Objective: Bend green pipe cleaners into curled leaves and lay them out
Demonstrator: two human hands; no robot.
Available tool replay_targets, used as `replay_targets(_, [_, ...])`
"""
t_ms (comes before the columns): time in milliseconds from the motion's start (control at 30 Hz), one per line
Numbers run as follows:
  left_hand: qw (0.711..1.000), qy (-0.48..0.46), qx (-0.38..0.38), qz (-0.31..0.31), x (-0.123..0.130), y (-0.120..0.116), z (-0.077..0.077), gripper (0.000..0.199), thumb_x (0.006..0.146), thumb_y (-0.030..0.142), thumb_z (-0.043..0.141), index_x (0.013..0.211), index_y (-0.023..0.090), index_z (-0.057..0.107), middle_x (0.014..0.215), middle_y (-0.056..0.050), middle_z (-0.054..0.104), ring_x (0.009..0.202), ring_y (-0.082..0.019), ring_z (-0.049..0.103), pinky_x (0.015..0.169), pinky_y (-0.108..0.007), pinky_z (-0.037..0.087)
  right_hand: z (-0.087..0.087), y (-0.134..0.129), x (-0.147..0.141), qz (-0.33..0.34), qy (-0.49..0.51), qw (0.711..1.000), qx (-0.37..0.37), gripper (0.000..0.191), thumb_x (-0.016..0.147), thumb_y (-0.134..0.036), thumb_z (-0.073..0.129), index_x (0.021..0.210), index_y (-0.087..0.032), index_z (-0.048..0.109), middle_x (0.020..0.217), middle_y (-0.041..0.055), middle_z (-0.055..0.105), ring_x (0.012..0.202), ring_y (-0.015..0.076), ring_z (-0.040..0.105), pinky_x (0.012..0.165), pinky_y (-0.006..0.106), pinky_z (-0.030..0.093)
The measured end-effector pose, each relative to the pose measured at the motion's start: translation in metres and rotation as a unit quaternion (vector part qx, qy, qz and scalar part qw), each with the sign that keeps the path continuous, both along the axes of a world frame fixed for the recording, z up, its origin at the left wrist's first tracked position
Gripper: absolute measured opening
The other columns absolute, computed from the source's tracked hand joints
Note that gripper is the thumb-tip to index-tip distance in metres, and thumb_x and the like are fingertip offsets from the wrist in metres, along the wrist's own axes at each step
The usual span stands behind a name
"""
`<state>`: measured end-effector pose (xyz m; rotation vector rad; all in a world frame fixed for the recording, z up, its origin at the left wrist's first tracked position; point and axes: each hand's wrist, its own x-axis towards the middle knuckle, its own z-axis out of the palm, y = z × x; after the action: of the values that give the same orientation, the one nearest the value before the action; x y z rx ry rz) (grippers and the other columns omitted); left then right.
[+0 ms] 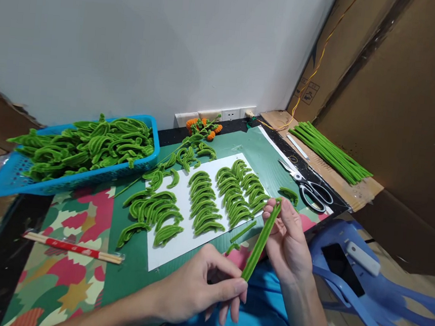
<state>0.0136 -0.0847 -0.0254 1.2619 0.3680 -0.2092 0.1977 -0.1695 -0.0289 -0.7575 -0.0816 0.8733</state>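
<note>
A flat green fuzzy strip (260, 244) slants between both hands over the table's front edge. My left hand (207, 284) pinches its lower end between thumb and fingers. At the upper end, the fingertips of my right hand (287, 235) are closed on the strip. Curved green pieces (204, 202) lie in rows on a white sheet (179, 248), with more at its left side. A short green stick (243, 231) and a small bent piece (233, 248) rest just left of the held strip.
A blue basket (154, 140) heaped with green pieces stands at the left. Wrapped chopsticks (73, 248) lie in front of it. Scissors (307, 186), a white pen (298, 147) and green stems (330, 151) are at the right. A blue chair (344, 275) holds a phone (342, 268).
</note>
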Motion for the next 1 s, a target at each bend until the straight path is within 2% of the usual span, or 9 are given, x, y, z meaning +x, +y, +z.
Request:
replay_targets(100, [1.000,0.006,-0.021,0.005,0.000,0.000,-0.001,0.051,0.097,0.061,0.079,0.085,0.011,0.081,0.073,-0.010,0.080,0.052,-0.010,0.065,0.045,-0.014,0.045,-0.001,0.000,0.000,0.001,0.017,1.000,0.000,0.036,0.072,-0.042,0.106,0.089,-0.023,0.080,0.091,-0.0010,0.082,0.078,0.0111,0.075,0.076,0.022,0.065])
replay_targets(333, [1.000,0.008,-0.019,-0.003,0.002,-0.001,0.003,0.050,0.096,0.060,0.080,0.086,0.011,0.081,0.073,-0.010,0.080,0.052,-0.009,0.065,0.045,-0.013,0.044,-0.008,0.002,-0.001,-0.005,0.004,1.000,-0.013,0.036,0.077,-0.044,0.103,0.092,-0.023,0.078,0.095,0.0010,0.082,0.080,0.0149,0.076,0.082,0.030,0.068])
replay_targets(600, [1.000,0.004,-0.016,-0.013,0.001,0.001,0.003,0.048,0.099,0.057,0.079,0.086,0.011,0.082,0.075,-0.011,0.081,0.054,-0.009,0.065,0.046,-0.013,0.045,0.004,0.006,-0.005,-0.023,0.049,0.999,0.003,0.040,0.064,-0.036,0.110,0.083,-0.021,0.078,0.083,-0.0017,0.082,0.072,0.0092,0.075,0.070,0.017,0.065])
replay_targets(700, [0.999,0.001,-0.031,-0.007,0.000,0.001,0.001,0.045,0.100,0.055,0.079,0.089,0.012,0.082,0.077,-0.010,0.081,0.054,-0.009,0.065,0.046,-0.013,0.045,0.006,0.004,-0.006,-0.003,0.054,0.998,0.014,0.036,0.070,-0.038,0.108,0.088,-0.022,0.081,0.087,-0.0015,0.084,0.075,0.0100,0.079,0.074,0.017,0.067])
replay_targets(833, [0.999,-0.009,-0.050,0.007,-0.002,0.000,-0.005,0.043,0.101,0.054,0.079,0.089,0.012,0.081,0.078,-0.009,0.081,0.054,-0.008,0.066,0.046,-0.013,0.046,0.006,0.003,-0.007,0.020,0.009,1.000,0.020,0.036,0.078,-0.042,0.103,0.103,-0.026,0.083,0.098,0.0007,0.087,0.087,0.0146,0.084,0.083,0.023,0.069])
replay_targets(1000, [0.999,-0.009,-0.053,0.005,-0.002,0.001,-0.004,0.043,0.101,0.054,0.079,0.090,0.013,0.080,0.078,-0.009,0.080,0.055,-0.008,0.066,0.045,-0.013,0.046,0.002,0.003,-0.006,0.037,-0.036,0.998,0.031,0.031,0.084,-0.042,0.099,0.108,-0.028,0.085,0.103,0.0022,0.088,0.092,0.0162,0.084,0.087,0.026,0.069])
